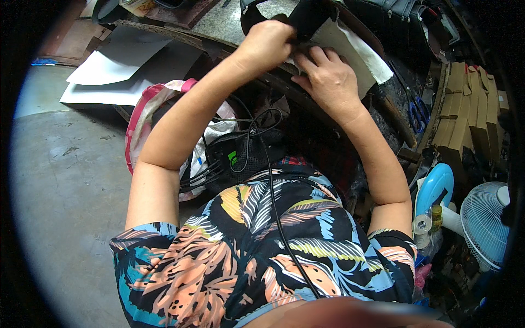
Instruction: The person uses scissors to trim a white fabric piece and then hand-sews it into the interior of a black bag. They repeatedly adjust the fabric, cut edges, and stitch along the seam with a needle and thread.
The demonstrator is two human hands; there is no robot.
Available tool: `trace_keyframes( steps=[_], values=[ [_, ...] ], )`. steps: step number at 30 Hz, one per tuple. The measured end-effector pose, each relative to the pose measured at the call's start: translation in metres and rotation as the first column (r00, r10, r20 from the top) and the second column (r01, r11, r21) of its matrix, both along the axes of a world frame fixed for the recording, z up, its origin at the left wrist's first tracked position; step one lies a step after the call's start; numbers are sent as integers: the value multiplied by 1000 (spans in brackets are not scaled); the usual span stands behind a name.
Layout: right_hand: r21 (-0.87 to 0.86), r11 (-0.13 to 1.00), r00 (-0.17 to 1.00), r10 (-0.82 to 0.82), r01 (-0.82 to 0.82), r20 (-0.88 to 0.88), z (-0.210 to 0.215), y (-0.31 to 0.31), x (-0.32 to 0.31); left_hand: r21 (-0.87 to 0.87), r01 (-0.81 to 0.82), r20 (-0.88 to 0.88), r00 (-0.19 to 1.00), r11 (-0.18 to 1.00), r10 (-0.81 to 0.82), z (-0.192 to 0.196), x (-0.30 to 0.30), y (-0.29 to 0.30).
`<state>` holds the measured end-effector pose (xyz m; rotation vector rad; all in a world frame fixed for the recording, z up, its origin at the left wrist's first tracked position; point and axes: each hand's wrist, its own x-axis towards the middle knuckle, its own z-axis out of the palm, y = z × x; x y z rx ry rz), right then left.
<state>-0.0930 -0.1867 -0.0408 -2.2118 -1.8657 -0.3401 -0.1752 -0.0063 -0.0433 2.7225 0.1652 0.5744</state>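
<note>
Nearest, just left of the black cable point(273, 186) hanging down the person's chest, a pink-rimmed sack point(143, 112) stands open on the floor with dark cords bundled inside. Beyond the cable, on the counter point(394, 117), the right hand point(328, 79) lies with fingers spread on a white sheet point(350, 46). The left hand point(265, 44), touching it, has fingers curled on a dark piece point(309, 19) at the sheet's edge.

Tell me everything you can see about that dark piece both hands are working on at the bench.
The dark piece looks black and stiff, perhaps leather or rubber, though the material is hard to tell. It stands at the top of the view on a pale sheet spread over the cluttered workbench. The left hand grips its lower edge from the left; the right hand presses fingers against it from below. Its upper part runs out of view.
</note>
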Motion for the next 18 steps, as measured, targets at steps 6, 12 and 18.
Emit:
trace_keyframes(
  steps=[6, 12, 18],
  values=[
    [145, 986, 984, 98, -77, -147, -1, -3, 15, -104, 164, 222, 965, 981, -138, -16, -25, -21],
    [49, 964, 157, 7, 261, -988, -1, 5, 67, 49, 217, 30, 975, 975, -219, -9, -39, -29],
    [52, 963, 227, -10, 264, -974, -7, 6, 75, 184, 223, 47, 971, 957, -235, -4, -29, -36]
  ],
)
